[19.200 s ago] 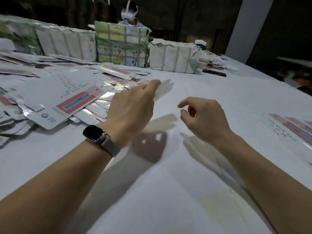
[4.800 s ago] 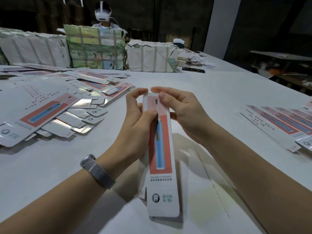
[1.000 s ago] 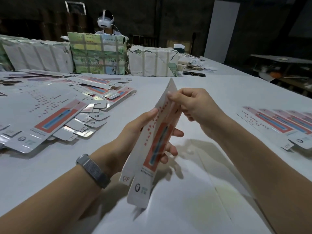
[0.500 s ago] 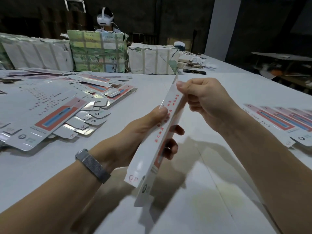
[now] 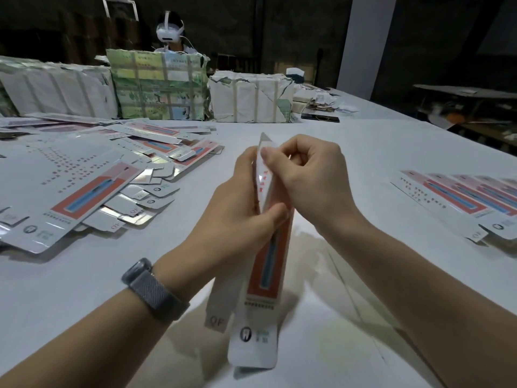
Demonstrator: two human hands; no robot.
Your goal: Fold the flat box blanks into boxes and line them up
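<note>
Above the table (image 5: 363, 152), dead centre, the box blank (image 5: 265, 275) stands on end. Left hand (image 5: 237, 217) clamps its middle, steadying it, while the right hand (image 5: 305, 175) pinches the top flap, probably to fold it. Finished row (image 5: 461, 200) lies at three o'clock, loose blanks (image 5: 84, 189) at ten.

White table (image 5: 349, 152) bearing box blanks (image 5: 92, 189), wrapped bundles (image 5: 251, 98)

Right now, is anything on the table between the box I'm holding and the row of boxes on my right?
Nothing visible: the table is bare between the box and the row.
</note>
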